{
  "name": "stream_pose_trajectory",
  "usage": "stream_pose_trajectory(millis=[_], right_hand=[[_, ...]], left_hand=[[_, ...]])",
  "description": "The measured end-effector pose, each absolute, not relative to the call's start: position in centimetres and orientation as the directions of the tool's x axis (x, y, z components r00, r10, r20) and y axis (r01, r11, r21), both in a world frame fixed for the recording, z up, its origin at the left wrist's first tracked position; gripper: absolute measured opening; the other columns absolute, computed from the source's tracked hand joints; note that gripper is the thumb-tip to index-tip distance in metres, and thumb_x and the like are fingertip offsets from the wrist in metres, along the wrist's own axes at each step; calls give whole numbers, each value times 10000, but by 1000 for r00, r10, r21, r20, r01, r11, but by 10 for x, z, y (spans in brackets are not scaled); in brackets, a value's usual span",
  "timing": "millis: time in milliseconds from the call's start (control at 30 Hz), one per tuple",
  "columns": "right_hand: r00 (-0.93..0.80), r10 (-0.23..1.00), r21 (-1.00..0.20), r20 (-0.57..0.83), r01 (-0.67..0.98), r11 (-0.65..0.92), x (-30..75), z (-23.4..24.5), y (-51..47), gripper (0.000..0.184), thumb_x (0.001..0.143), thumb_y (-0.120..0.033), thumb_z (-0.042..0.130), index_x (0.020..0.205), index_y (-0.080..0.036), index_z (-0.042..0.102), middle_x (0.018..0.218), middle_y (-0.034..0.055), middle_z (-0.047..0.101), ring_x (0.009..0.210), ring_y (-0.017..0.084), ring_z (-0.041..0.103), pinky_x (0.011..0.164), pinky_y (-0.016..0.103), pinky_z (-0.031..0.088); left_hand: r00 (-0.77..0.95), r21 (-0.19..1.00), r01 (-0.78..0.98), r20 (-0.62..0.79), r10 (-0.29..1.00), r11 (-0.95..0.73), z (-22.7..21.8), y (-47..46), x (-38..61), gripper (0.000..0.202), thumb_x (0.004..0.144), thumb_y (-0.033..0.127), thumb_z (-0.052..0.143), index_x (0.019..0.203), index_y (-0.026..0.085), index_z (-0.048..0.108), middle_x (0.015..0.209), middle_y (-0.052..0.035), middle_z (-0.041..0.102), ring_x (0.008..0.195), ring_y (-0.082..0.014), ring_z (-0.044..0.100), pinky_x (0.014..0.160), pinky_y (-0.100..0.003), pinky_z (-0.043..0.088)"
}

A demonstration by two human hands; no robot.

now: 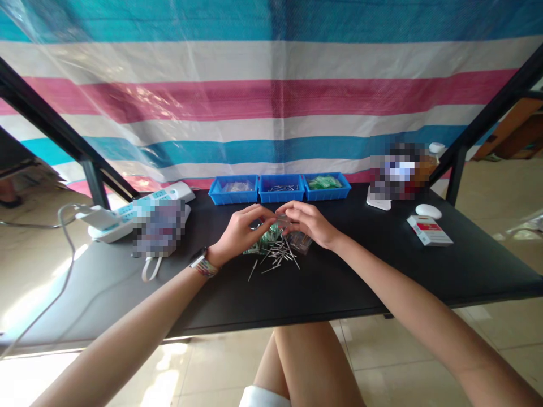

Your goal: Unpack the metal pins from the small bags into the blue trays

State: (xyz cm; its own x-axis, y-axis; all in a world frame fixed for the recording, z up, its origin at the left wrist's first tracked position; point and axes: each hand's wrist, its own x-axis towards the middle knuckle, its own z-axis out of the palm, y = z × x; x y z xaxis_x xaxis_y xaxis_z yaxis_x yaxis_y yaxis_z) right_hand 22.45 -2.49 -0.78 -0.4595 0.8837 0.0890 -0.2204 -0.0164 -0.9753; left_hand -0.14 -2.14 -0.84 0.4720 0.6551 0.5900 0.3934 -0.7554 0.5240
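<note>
My left hand (249,228) and my right hand (313,224) meet over a small pile on the black table. Thumbs and fingers of both are pinched around a small clear plastic piece (283,219); its exact kind is too small to make out. Beneath them lie thin metal pins that look like blind rivets (278,254), with a few strays toward the front. Green pieces (267,236) are heaped behind the pins, partly hidden by my left hand. Below my right hand rests a clear packet (300,242) with darker contents.
Behind the pile stand three blue bins: one with clear pieces (233,196), one with metal pins (280,196), one with green pieces (326,189). A power strip (139,209) lies left. Right are a red-and-white box (429,230) and a white oval object (428,211).
</note>
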Motion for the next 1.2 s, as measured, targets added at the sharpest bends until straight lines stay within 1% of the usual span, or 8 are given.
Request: stream_pose_trajectory(millis=[167,267,367,500,700,867,1000,1200], right_hand=[[-416,897,-986,148,-127,104,224,-12,-23,337,773,-475,864,910,-194,738,804,22,717,706,181,685,625,308,593],[-397,909,-986,125,-151,69,223,-17,-20,361,755,-489,877,906,-194,735,765,18,728,644,174,683,623,327,604],[-370,923,-982,104,-183,38,222,-20,-20,445,713,-461,917,1023,-204,727,786,17,757,624,174,693,628,335,618],[-355,932,-983,76,-185,10,221,-17,-23,534,701,-444,931,1097,-194,673,785,27,775,609,182,714,618,327,621],[-365,923,-992,121,-70,102,226,-10,-23,424,894,-543,717,1113,-184,660,783,34,746,579,166,676,562,294,550],[-362,896,-879,258,297,373,248,-6,-14,197,861,-358,718,922,-171,703,745,14,668,639,144,594,602,269,454],[-517,843,-728,148,519,447,264,-3,-9,243,760,-354,814,884,-172,709,783,8,648,683,144,569,642,273,429],[-598,801,-596,-22,651,470,269,-2,-8,379,686,-388,889,960,-182,728,855,17,659,748,165,596,675,276,420]], left_hand=[[432,627,396,517,739,-671,-11,-22,-1,180,993,335,661,932,173,708,846,-33,735,773,-165,683,752,-278,532],[462,635,338,531,710,-695,-10,-23,-2,249,1027,297,590,1220,173,686,975,-61,748,863,-181,708,823,-307,565],[478,549,332,603,639,-767,-9,-22,-4,390,1071,216,443,1428,204,600,1204,-116,710,1033,-202,701,926,-358,575],[500,431,390,643,580,-814,-7,-19,-7,305,1052,251,547,1311,256,709,1391,-131,616,1230,-241,631,1047,-414,544],[382,588,383,601,702,-712,-13,-12,-7,206,1015,363,642,1014,199,765,1036,-92,742,988,-217,701,915,-363,570],[52,842,259,478,877,-474,-23,11,-18,314,935,449,705,1009,149,758,844,-61,756,778,-188,708,757,-304,576],[-178,912,129,407,896,-389,-27,32,-34,308,848,412,757,991,139,762,787,-42,738,711,-171,696,714,-297,588],[-284,931,9,352,892,-364,-28,43,-47,440,794,360,799,1159,124,737,819,-46,756,679,-154,703,667,-271,585]])
